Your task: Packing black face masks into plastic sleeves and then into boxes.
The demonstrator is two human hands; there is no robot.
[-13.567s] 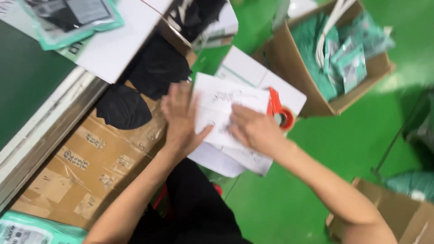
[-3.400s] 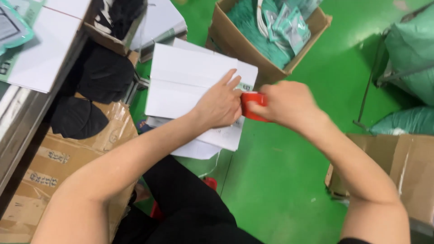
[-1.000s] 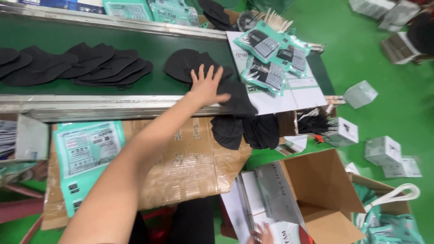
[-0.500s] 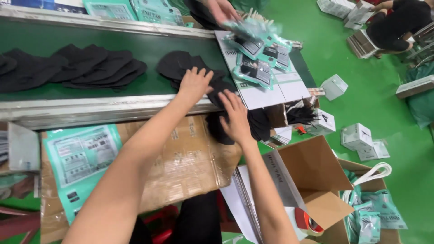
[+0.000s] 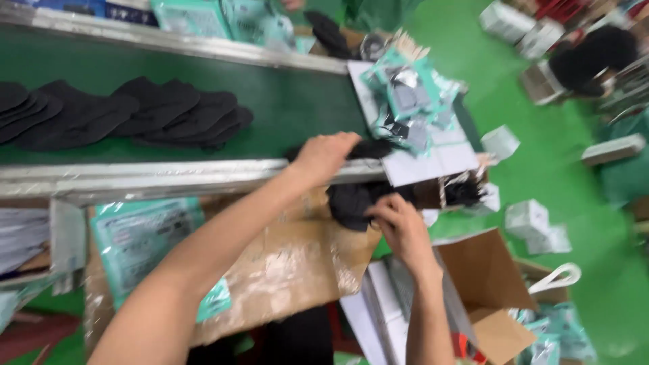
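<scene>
While the left hand [image 5: 326,154] is reaching over the metal near edge [image 5: 169,177] of the green conveyor belt [image 5: 284,101], its fingers are closing on a black fabric piece [image 5: 373,149] lying at that edge. The right hand [image 5: 399,226] is gripping another black piece [image 5: 353,201] just below the edge, above a taped cardboard box [image 5: 291,260]. More black pieces [image 5: 135,118] are lying in a row toward the belt's left end, well apart from both hands.
</scene>
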